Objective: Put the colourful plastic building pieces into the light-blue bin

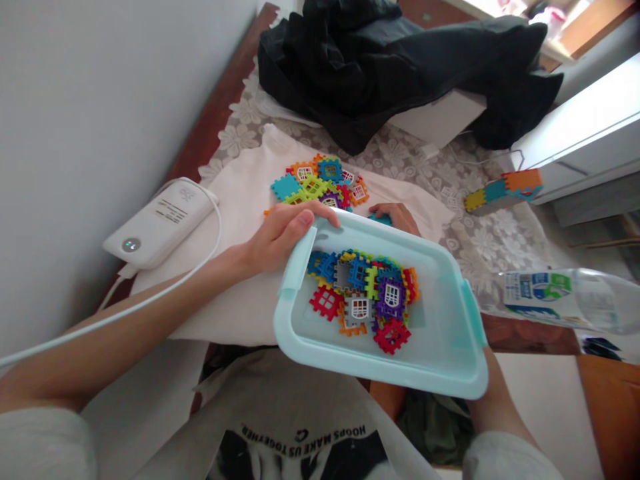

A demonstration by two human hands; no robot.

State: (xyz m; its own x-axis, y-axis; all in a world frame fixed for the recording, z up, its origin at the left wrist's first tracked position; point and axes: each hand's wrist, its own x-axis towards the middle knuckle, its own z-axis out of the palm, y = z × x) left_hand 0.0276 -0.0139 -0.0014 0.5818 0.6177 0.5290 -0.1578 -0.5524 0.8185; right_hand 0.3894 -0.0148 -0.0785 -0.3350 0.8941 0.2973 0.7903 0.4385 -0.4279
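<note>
A pale aqua plastic tub (440, 340) is tilted toward me above the white cloth, with colourful interlocking building blocks (360, 310) piled inside. My left hand (283, 233) grips its upper left corner, fingers over the rim. Beyond the far rim, my right hand (400, 217) shows only in part, the tub covering the rest and much of the forearm. Its fingers are closed on a teal interlocking block (381, 219), partly hidden by the rim. Just past the tub lies a loose heap of more blocks (315, 187), some with white window inserts.
A white power bank (163, 220) with a cable crossing my left forearm lies on the white cloth (235, 193). A clear bottle (570, 300) is at the right, joined blocks (505, 190) beyond it. Dark fabric (380, 73) covers the back; a wall (100, 100) bounds the left.
</note>
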